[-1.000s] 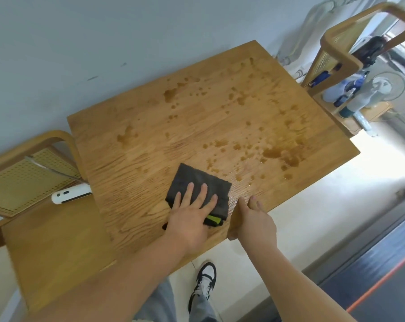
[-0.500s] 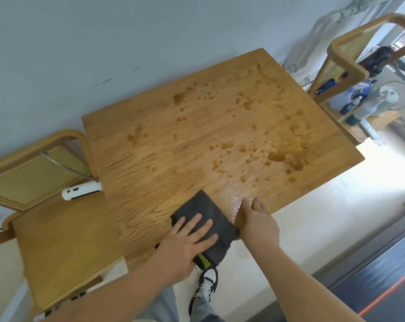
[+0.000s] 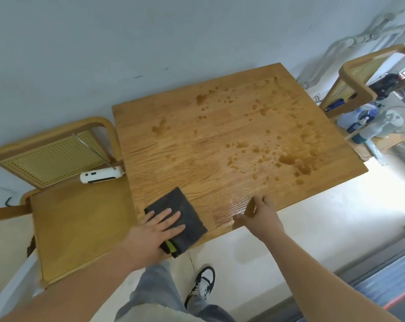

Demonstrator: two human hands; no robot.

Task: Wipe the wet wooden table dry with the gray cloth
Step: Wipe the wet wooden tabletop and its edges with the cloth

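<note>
Slid left since before, the folded gray cloth (image 3: pixel 173 199) lies at the near-left corner of the tabletop (image 3: pixel 196 149), yellow-green tag (image 3: pixel 170 246) showing, under the flat left hand (image 3: pixel 160 225). On the near edge rests the right hand (image 3: pixel 258 216), grip too blurred to tell. Droplets (image 3: pixel 287 159) bead the grained wood; a cane-backed chair (image 3: pixel 52 156) stands alongside.

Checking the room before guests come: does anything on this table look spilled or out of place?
Yes. Water droplets and small puddles lie scattered over the far and right parts of the wooden table, darkening the wood. The gray cloth under the left hand sits at the near left corner, away from them.
</note>
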